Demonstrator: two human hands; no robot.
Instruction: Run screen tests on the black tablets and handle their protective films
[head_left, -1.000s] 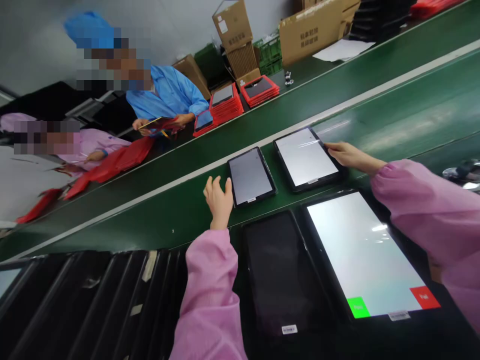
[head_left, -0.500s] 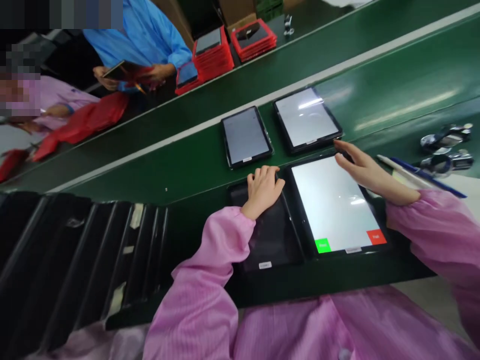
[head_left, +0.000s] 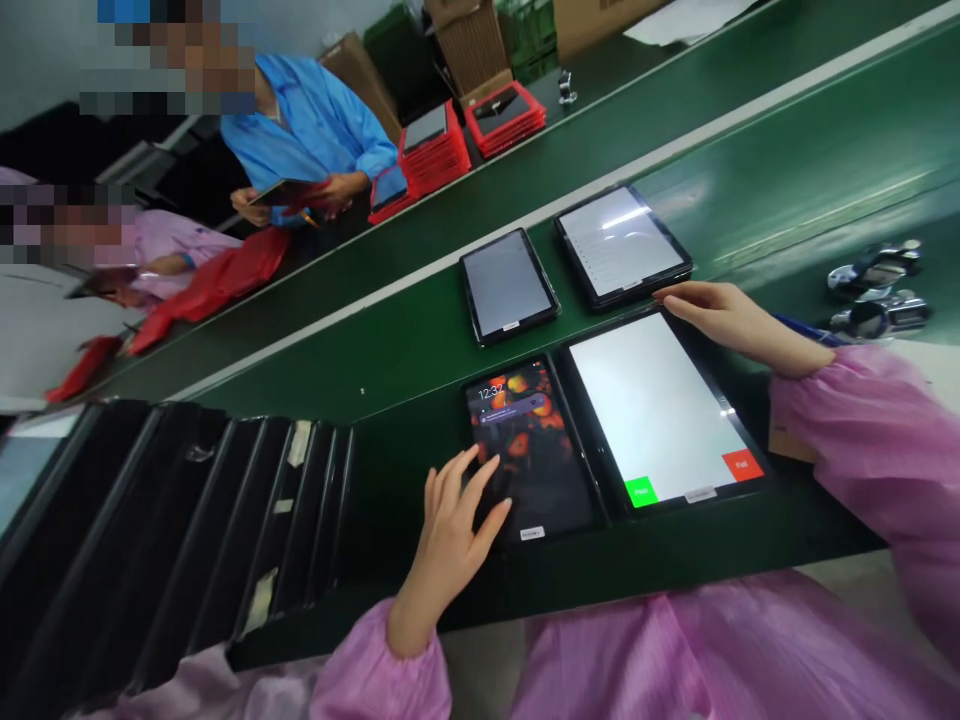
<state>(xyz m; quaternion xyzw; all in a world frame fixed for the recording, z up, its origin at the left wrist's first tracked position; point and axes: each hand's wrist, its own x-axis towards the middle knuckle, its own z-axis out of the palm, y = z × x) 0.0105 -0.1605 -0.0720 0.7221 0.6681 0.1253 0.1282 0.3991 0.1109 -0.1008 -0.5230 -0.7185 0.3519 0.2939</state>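
Two red tray stacks w/ tablets, hands on near tablets

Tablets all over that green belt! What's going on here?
A person in a pink coat has their left hand on a tablet showing a clock, and their right hand at the edge of another tablet with green Pass and red Fail buttons. Two more tablets lie on the green belt. Further off, a co-worker in blue holds a tablet.
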